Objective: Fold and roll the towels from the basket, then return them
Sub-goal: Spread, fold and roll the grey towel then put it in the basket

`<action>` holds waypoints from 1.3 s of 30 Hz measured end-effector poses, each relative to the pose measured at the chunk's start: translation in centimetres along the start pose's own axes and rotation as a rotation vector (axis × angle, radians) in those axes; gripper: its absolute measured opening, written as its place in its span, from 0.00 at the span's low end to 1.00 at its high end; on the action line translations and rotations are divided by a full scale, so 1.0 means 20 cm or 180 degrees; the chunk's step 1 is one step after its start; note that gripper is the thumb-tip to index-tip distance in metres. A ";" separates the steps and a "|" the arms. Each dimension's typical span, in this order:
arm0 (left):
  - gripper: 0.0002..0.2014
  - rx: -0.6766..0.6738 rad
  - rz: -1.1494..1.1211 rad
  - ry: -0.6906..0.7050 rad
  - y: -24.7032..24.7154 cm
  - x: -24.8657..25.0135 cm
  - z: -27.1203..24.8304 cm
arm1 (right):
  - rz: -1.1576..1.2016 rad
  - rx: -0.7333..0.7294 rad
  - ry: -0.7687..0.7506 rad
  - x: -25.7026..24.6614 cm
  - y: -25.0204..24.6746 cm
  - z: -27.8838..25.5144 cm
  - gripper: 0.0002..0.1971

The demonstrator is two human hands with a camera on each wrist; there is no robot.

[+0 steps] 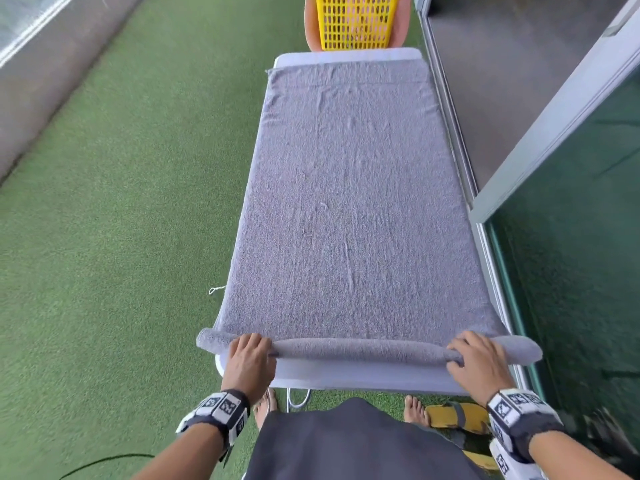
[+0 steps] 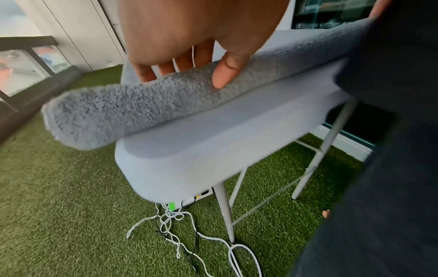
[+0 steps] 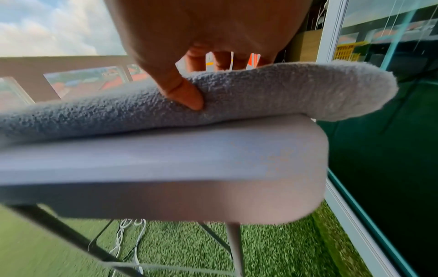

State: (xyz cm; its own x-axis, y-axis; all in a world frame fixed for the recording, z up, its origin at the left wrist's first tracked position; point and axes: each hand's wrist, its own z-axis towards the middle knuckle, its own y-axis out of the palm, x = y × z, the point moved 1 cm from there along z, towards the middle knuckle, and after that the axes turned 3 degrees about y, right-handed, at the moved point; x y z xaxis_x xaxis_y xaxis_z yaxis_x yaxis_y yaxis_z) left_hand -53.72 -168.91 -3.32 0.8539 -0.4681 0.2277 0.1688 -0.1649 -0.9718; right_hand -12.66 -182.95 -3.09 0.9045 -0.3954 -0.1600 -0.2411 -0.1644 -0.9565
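Note:
A grey towel lies spread along the white table, its near end wound into a thin roll at the table's near edge. My left hand grips the roll's left part, fingers over the top and thumb on the near side. My right hand grips the roll's right part the same way, thumb pressed into the cloth. Both roll ends stick out past the table's sides. A yellow basket stands beyond the table's far end.
Green artificial turf covers the floor on the left. A glass sliding door with a metal frame runs close along the table's right side. White cables lie under the table between its legs. My bare feet and a yellow sandal are below.

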 end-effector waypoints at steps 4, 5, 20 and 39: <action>0.30 0.0022 0.0047 -0.0258 0.01 -0.01 0.08 | 0.0366 0.0425 0.0004 -0.03 -0.07 0.08 0.21; 0.32 -0.0036 0.0015 -0.0212 0.02 -0.01 0.07 | 0.0537 0.0344 -0.0004 -0.04 -0.07 0.07 0.22; 0.28 -0.0179 -0.0071 -0.0135 0.04 0.02 0.15 | 0.0295 0.0223 0.0088 -0.10 -0.10 0.19 0.19; 0.21 -0.0125 0.0029 0.0197 0.05 -0.02 0.13 | 0.0150 -0.0288 -0.0008 -0.05 0.00 0.08 0.23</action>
State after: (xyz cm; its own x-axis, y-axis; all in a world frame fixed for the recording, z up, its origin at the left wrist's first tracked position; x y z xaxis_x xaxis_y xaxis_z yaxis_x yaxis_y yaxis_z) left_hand -52.69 -166.63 -4.49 0.8230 -0.5222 0.2235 0.1406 -0.1939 -0.9709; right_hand -13.02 -181.10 -3.37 0.8923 -0.4023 -0.2050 -0.3140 -0.2268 -0.9219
